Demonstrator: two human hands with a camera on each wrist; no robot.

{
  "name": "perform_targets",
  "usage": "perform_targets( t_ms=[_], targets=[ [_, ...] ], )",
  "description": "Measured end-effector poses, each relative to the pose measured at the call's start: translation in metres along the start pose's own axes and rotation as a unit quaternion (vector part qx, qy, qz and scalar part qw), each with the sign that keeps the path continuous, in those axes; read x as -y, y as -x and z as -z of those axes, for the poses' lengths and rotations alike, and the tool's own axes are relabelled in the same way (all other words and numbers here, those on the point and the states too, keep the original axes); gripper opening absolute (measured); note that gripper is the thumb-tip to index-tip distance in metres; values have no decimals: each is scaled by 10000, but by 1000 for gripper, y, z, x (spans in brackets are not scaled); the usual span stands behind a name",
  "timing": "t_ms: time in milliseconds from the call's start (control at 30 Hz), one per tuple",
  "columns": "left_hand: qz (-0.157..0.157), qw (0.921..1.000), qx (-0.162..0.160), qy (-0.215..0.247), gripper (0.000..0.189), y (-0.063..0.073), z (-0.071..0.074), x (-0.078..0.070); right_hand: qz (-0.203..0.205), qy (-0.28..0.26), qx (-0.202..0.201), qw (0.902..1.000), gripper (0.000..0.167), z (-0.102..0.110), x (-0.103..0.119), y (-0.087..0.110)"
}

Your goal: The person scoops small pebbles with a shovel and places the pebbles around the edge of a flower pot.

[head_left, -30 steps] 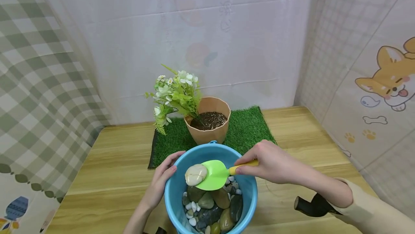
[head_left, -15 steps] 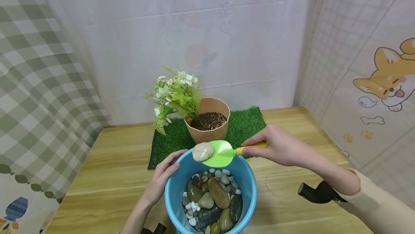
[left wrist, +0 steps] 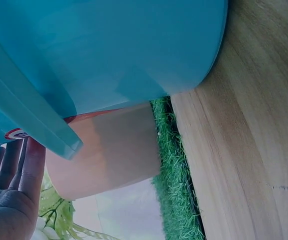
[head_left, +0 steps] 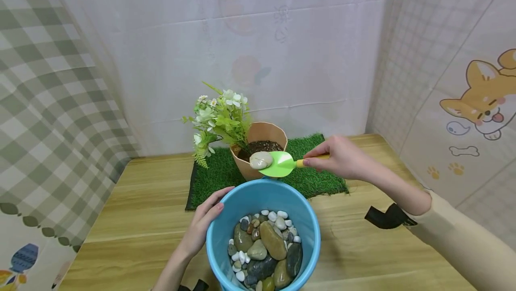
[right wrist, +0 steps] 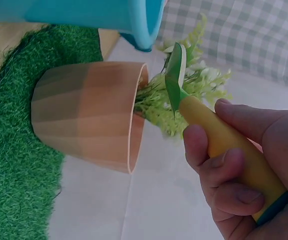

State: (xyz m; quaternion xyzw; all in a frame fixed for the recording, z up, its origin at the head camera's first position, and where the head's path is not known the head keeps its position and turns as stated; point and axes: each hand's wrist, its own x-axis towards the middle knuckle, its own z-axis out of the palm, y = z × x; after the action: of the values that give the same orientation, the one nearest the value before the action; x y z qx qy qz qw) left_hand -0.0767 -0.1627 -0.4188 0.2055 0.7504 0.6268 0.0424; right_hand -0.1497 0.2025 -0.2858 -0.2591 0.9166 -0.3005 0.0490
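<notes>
My right hand [head_left: 342, 159] grips the yellow handle of a small toy trowel [head_left: 282, 164], fingers wrapped round it in the right wrist view. On the tip of its green blade lies a large, wet, cream-coloured stone [head_left: 261, 160]. Blade and stone overlap the front rim of a peach flowerpot [head_left: 247, 171] in the head view. That pot contains dark soil and a white-flowered plant [head_left: 219, 118] leaning left. My left hand [head_left: 201, 221] rests on the left side of a blue bucket [head_left: 278, 193], its fingers straight against the outer wall in the left wrist view.
Grey, brown and white stones [head_left: 268, 250] lie in the bucket's bottom. Green artificial turf [head_left: 310, 179] lies under the pot on a wooden table [head_left: 153, 210]. A white curtain [head_left: 314, 67] hangs behind, with a checked cloth [head_left: 52, 85] on the left.
My right hand has carried the trowel and stone up and forward, from over the bucket to the flowerpot's front rim. My left hand stays at the bucket.
</notes>
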Motion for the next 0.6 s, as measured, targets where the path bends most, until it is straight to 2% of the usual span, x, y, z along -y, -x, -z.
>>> perform_targets(
  t_ms=[400,600],
  targets=[
    [-27,10000,44,42,48,0,-1,0,-458,254,-158,9985,23,12,-18,-35],
    [-19,10000,49,49,49,1,0,0,-408,536,-210,9975,23,14,-25,-55]
  ],
)
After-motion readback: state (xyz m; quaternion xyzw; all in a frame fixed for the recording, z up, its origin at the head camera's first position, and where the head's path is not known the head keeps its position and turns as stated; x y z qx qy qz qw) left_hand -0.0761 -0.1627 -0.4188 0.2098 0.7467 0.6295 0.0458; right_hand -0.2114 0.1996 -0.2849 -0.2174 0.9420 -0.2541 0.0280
